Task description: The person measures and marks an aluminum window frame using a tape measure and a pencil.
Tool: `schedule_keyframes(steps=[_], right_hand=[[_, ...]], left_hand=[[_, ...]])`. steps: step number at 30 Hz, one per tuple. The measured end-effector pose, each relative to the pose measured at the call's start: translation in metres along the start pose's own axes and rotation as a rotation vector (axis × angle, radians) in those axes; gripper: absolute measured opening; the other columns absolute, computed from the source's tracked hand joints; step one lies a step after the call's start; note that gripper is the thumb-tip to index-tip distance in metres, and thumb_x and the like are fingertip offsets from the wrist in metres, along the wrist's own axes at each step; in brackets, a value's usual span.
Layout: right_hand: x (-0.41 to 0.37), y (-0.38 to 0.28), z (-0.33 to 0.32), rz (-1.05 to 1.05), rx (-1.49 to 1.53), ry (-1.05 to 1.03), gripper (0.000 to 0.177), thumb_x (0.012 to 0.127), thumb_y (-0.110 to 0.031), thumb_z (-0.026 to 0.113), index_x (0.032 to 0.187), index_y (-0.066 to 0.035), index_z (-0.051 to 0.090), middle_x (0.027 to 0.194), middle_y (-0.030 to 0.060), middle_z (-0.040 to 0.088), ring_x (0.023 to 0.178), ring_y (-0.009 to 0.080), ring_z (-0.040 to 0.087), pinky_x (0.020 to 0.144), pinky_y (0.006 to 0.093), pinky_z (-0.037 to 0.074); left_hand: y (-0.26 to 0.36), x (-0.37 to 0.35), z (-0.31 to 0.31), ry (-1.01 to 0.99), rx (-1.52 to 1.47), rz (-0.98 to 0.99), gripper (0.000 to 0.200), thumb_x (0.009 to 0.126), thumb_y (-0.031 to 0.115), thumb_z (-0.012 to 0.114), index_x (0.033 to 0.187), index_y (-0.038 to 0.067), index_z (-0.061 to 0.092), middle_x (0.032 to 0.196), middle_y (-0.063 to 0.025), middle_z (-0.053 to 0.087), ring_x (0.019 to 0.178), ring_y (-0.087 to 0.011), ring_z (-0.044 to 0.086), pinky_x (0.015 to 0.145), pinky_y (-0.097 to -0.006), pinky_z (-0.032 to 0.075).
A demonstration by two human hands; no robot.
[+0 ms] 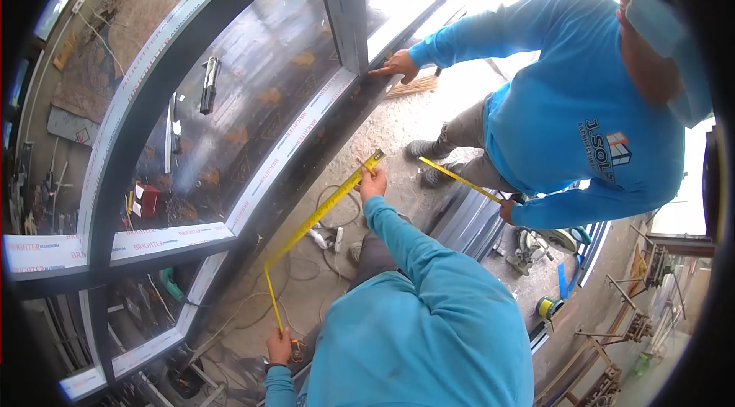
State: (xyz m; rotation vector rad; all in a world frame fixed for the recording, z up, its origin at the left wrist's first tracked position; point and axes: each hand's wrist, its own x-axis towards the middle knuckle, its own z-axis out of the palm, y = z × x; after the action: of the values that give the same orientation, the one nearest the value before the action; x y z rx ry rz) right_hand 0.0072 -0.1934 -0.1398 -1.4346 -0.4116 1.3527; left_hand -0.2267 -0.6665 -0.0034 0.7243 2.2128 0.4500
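While the fingers of my right hand (374,183) pinch a long yellow measuring tape blade (321,210) close to its free end, my left hand (279,349) is curled around the other end of the run, closed about a small black-and-orange case (298,351) that it partly hides. Neither set of fingers is spread: the right ones are nearly together on the thin strip, the left ones bent round into a grip.

As I judge it, the step in hand is managing the drawn-out blade beside the large dark grey frame with white film strips printed in red (279,158). The blade runs along the frame's near straight edge, over the pale floor (356,127); whether it touches the frame I cannot tell. Laying it true against that edge would, I think, call for a steady pinch at the tip and a taut line from the case, since slack is what spoils a reading.

The blade itself is bright yellow and broad near my right hand, with dark markings too small to read and a dark tip. Toward my left it folds at a sharp bend, then looks narrower as it drops to the case. Beyond, a co-worker in a bright blue top (570,101) touches the frame with one hand and holds a second yellow tape (463,179) in the other.
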Motion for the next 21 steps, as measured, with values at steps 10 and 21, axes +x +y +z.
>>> schedule_keyframes(steps=[10,21], right_hand=[[-0.174,-0.158,0.140,-0.366,-0.453,-1.101,0.029,0.086,-0.022,0.066,0.106,-0.001,0.061,0.087,0.0176,0.072,0.079,0.0282,0.073,0.062,0.0361,0.060],[-0.267,-0.278,0.238,-0.435,-1.060,-1.701,0.037,0.091,-0.034,0.054,0.096,-0.002,0.073,0.086,0.0119,0.073,0.080,0.0252,0.072,0.075,0.0373,0.057]], left_hand=[[0.047,-0.040,0.007,-0.007,-0.179,0.107,0.030,0.099,0.026,0.055,0.092,-0.003,0.058,0.076,-0.0080,0.062,0.072,-0.0152,0.060,0.064,-0.0304,0.047],[0.111,-0.016,0.038,0.183,-0.598,0.181,0.039,0.104,0.032,0.047,0.086,0.001,0.060,0.081,-0.0055,0.062,0.073,-0.0133,0.060,0.068,-0.0264,0.050]])
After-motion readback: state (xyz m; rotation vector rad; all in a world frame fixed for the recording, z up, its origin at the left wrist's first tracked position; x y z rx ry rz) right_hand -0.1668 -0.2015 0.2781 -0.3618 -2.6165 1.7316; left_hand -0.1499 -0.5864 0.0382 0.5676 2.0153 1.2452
